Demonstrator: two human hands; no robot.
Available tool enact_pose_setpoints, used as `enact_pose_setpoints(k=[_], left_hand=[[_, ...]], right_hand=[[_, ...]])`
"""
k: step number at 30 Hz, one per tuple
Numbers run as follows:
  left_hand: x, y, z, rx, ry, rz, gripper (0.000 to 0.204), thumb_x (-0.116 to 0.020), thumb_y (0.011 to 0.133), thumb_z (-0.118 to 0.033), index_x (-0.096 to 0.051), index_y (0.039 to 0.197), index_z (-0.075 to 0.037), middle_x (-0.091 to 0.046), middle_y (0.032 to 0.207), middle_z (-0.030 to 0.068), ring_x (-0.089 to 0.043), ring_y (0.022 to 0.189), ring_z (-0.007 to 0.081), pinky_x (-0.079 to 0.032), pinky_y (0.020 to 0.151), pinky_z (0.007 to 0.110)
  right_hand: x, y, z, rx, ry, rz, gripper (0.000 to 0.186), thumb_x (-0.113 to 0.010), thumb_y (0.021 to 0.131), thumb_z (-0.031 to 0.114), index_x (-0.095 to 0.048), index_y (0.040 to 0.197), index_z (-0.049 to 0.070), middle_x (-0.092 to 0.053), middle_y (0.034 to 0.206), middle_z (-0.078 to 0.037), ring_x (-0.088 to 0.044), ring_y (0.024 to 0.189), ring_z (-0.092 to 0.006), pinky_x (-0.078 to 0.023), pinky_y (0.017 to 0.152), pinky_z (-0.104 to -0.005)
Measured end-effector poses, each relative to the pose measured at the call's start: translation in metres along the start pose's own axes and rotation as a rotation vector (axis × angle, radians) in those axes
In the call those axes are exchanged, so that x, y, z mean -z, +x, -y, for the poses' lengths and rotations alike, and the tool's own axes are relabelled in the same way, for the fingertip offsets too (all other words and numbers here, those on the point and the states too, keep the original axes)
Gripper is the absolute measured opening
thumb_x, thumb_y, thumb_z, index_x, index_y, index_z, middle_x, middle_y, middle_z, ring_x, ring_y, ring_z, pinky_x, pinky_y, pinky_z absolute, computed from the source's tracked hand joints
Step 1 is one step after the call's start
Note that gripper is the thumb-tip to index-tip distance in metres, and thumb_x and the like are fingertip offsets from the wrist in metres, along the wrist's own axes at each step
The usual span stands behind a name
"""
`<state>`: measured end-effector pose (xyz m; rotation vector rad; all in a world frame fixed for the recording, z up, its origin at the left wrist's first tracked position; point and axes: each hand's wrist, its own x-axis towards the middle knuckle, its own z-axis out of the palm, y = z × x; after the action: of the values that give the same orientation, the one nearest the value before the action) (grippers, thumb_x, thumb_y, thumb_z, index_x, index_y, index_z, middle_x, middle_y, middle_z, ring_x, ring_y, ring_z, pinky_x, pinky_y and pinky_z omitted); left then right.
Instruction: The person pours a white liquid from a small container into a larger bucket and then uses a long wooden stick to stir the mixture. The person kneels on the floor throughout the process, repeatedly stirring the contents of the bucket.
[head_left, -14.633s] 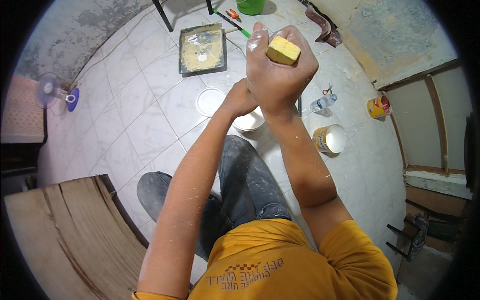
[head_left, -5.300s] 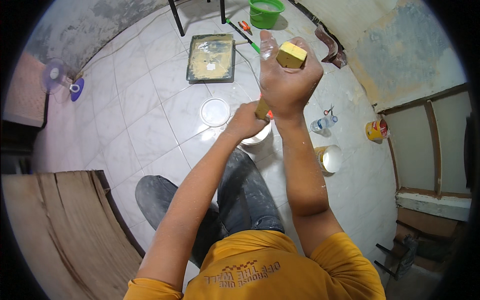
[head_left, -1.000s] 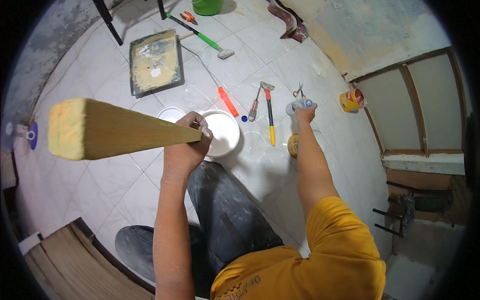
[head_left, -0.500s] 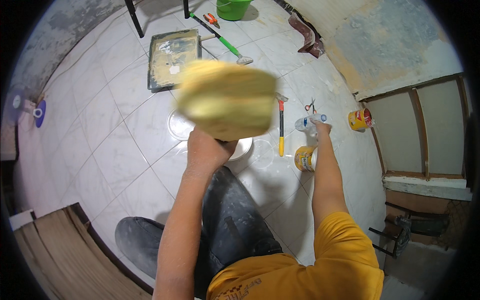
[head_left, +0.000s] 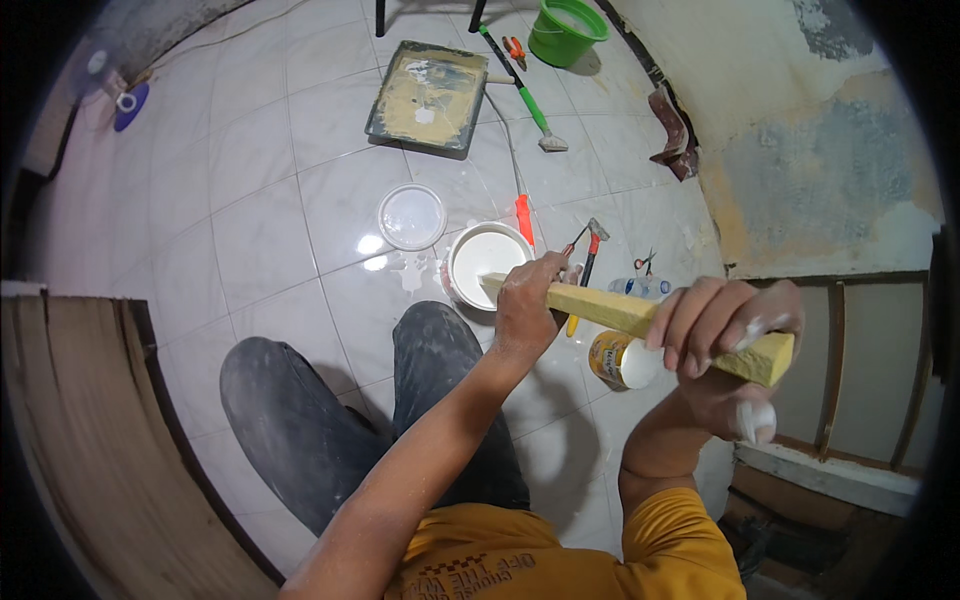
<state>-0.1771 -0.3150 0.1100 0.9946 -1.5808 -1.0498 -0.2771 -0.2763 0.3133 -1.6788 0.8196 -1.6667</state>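
Observation:
A long yellow slab [head_left: 612, 308], rough at its near end, is seen edge-on and slants across in front of me. My left hand [head_left: 530, 300] is closed around its far part. Fingers of my right hand [head_left: 722, 335] wrap over the near end, and white smears mark them. Something white covers the tip of the right thumb. Just beyond the left hand stands a white tub [head_left: 488, 255] with white contents. The slab's far end overlaps the tub's rim in view; I cannot tell whether they touch.
A clear lid [head_left: 412, 217], a paint tray [head_left: 428, 98], a hammer [head_left: 588, 262], a plastic bottle [head_left: 640, 287] and a yellow can [head_left: 615, 360] are on the tiled floor. Farther back are a green-handled scraper [head_left: 530, 105], orange pliers [head_left: 514, 52] and a green bucket [head_left: 565, 35].
My right hand has left the bottle and now grips the slab's near end. The slab has turned from its broad face to its edge and come lower. My view has shifted too.

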Motion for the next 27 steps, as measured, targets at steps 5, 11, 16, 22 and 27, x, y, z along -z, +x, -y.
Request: enact_pose_setpoints(k=[5,11,16,22,27], left_hand=[[-0.004,0.023,0.004,0.044,-0.077,-0.129,0.02,-0.075,0.095,-0.018,-0.061,0.092,-0.003,-0.066,0.082,0.0192,-0.065,0.082,0.0416,-0.049,0.074,0.05],[-0.013,0.022,-0.004,0.137,-0.112,0.013,0.026,-0.074,0.095,-0.024,-0.06,0.091,-0.002,-0.066,0.085,0.0195,-0.065,0.086,0.0419,-0.05,0.077,0.051],[0.001,0.015,0.0,0.079,-0.065,0.065,0.027,-0.074,0.096,-0.026,-0.062,0.092,-0.002,-0.066,0.086,0.0185,-0.064,0.089,0.0404,-0.049,0.08,0.051],[0.002,0.026,0.009,0.019,-0.06,0.031,0.026,-0.074,0.095,-0.025,-0.062,0.089,-0.002,-0.066,0.083,0.0172,-0.063,0.089,0.0384,-0.048,0.082,0.05],[-0.013,0.036,0.008,0.04,-0.118,-0.014,0.03,-0.077,0.094,-0.022,-0.059,0.084,0.0,-0.063,0.078,0.0183,-0.063,0.079,0.0387,-0.048,0.072,0.046]], right_hand=[[-0.052,0.02,-0.009,-0.019,-0.139,-0.333,0.021,-0.059,0.101,0.005,-0.042,0.088,0.009,-0.042,0.053,-0.004,-0.04,0.041,-0.0117,-0.041,0.04,-0.0286],[-0.049,0.029,-0.009,-0.069,-0.283,-0.504,0.019,-0.057,0.101,0.005,-0.043,0.089,0.008,-0.036,0.053,-0.002,-0.036,0.04,-0.0116,-0.038,0.039,-0.0292],[-0.034,0.031,-0.009,-0.07,-0.23,-0.556,0.023,-0.057,0.1,0.012,-0.042,0.083,0.011,-0.034,0.052,-0.001,-0.035,0.038,-0.0113,-0.037,0.038,-0.0275],[-0.035,0.01,-0.01,0.013,-0.192,-0.512,0.021,-0.056,0.098,0.009,-0.041,0.084,0.011,-0.032,0.05,-0.001,-0.034,0.038,-0.0113,-0.039,0.038,-0.0286],[-0.054,0.032,-0.018,-0.003,-0.364,-0.584,0.019,-0.055,0.097,0.005,-0.042,0.084,0.009,-0.035,0.05,-0.003,-0.032,0.038,-0.0114,-0.039,0.038,-0.0307]])
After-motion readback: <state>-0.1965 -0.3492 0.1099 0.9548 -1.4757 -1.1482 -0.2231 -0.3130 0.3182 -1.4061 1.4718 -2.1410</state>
